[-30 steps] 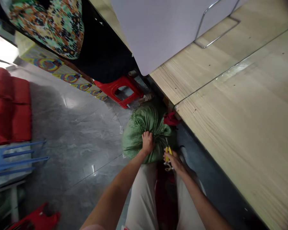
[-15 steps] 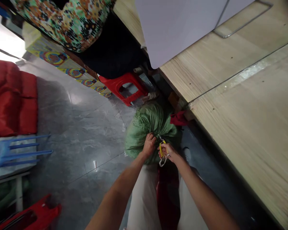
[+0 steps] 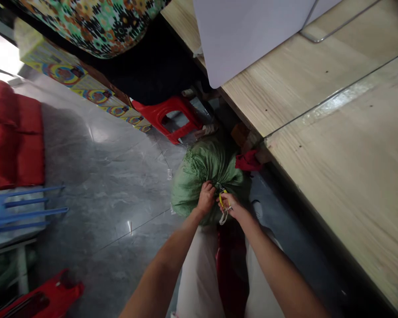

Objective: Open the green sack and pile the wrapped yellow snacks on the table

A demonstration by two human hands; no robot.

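Observation:
A full green woven sack (image 3: 189,187) stands on the floor just in front of my knees, its top gathered and frayed. My left hand (image 3: 207,197) is closed on the gathered fabric near the middle of the sack. Beside it, my right hand (image 3: 230,205) grips yellow-handled snips (image 3: 223,199) with a pale strap hanging from them. The metal tip points into the folds close to my left fingers. What lies between the blades is too small to make out.
A light wooden table (image 3: 334,168) runs along the right, with a white panel (image 3: 252,35) on it. A person in a floral top (image 3: 119,26) sits on a red stool (image 3: 175,117). Patterned boxes (image 3: 99,97), red bundles (image 3: 16,137) and a blue stool (image 3: 23,210) stand leftward.
The yellow handles of the snips have come closer together in my right hand. My left hand keeps its hold on the sack, and the view has shifted slightly.

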